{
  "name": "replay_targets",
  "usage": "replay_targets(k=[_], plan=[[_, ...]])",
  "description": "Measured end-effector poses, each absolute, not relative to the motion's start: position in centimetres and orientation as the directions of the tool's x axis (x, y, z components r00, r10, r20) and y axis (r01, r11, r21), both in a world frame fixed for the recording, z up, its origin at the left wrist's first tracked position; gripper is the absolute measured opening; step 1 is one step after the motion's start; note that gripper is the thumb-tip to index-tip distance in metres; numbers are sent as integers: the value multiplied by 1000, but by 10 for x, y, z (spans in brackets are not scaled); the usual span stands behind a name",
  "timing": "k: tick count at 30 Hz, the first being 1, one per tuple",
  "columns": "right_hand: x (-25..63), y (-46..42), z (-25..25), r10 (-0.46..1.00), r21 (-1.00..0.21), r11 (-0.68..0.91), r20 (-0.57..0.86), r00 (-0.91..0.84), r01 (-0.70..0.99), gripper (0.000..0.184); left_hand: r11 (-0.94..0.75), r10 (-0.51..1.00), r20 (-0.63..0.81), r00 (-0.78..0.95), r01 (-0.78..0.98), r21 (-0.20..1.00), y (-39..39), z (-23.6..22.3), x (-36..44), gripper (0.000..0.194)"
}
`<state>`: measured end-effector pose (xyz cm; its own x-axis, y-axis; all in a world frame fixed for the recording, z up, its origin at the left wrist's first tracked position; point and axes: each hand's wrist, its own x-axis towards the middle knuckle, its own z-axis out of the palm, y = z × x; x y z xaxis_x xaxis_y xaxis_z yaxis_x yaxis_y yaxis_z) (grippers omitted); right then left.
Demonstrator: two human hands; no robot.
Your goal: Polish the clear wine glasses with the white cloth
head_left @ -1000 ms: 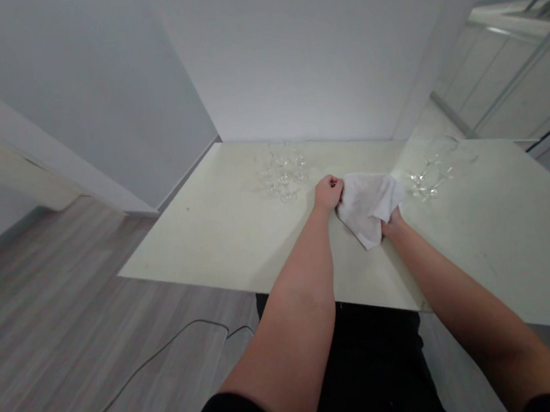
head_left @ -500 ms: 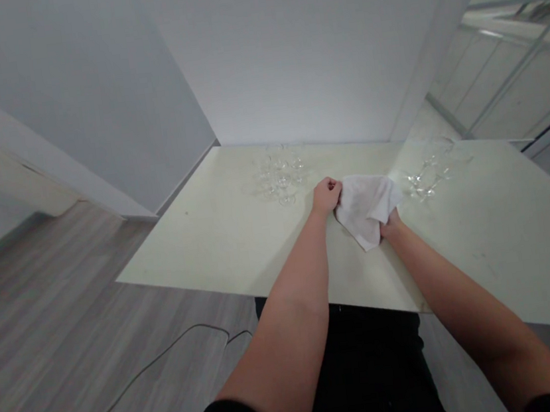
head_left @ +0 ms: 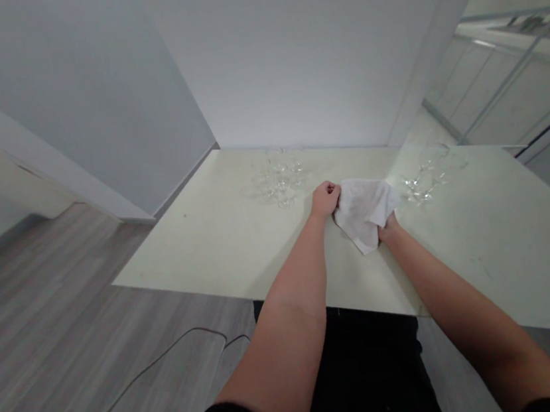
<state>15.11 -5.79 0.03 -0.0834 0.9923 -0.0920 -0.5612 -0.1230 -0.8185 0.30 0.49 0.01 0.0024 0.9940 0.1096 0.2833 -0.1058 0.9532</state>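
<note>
A white cloth (head_left: 363, 208) is spread between my two hands, just above the table, one corner drooping toward me. My left hand (head_left: 325, 198) is closed at the cloth's upper left edge, fingertips pinched together there. Reaching in from the right, my right hand (head_left: 388, 225) is partly covered by the cloth and grips it from below. Whether a glass is inside the folds is hidden. Several clear glasses (head_left: 282, 180) stand close together beyond my left hand. More clear glassware (head_left: 420, 187) is grouped to the right of the cloth; its exact shapes are hard to make out.
The pale table (head_left: 198, 235) reaches back to a white wall (head_left: 288, 64). A metal-framed glass railing (head_left: 501, 84) is at the right. On the grey wood-look floor (head_left: 84, 329) runs a thin cable (head_left: 149, 365), left of the table.
Both hands and the cloth hold nearly the same pose over the table. The whole view has shifted slightly.
</note>
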Motion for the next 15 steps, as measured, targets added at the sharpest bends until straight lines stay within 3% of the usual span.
replay_targets(k=[9, 15], plan=[[155, -57, -11, 989, -809, -120, -147, 0, -576, 39, -193, 980, 197, 30, 391, 900, -7, 6, 4, 17], [153, -56, -3, 987, -789, -159, -133, -88, -593, 45, -368, 930, 330, 164, 438, 820, -31, 24, -15, 9]])
